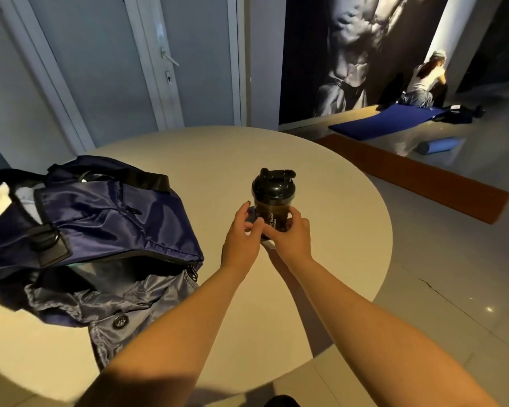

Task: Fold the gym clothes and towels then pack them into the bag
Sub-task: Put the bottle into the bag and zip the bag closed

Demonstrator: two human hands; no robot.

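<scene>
My two hands meet at the foot of a black shaker bottle (274,201): the left hand (241,230) curls round its near left side, the right hand (291,235) wraps the right, fingertips almost touching in front. Both are clamped on the bottle, which stands upright on the table, lid closed.

Just to the left lies the navy bag (100,218), slumped on its side near the table's left edge, well clear of the bottle. Its zip is undone and the mouth gapes toward me, a grey lining flap (106,301) with a snap button spilling out over the tabletop. A sliver of pale cloth (27,198) shows in the upper opening (whether towel or shirt I cannot tell).

From where I sit, no loose clothes or towels are anywhere on the round table (321,177), so I judge the folding finished and the packing mostly done, though the bag's inside is largely hidden. What looks left: the bottle, if it goes in, and closing the zip.

Beyond the table, a pale door (106,69) stands shut, a large dark wall poster (350,54) fills the back wall, and a person (423,80) kneels by a blue mat (388,120), with a blue foam roller (440,145) on the floor nearby.
</scene>
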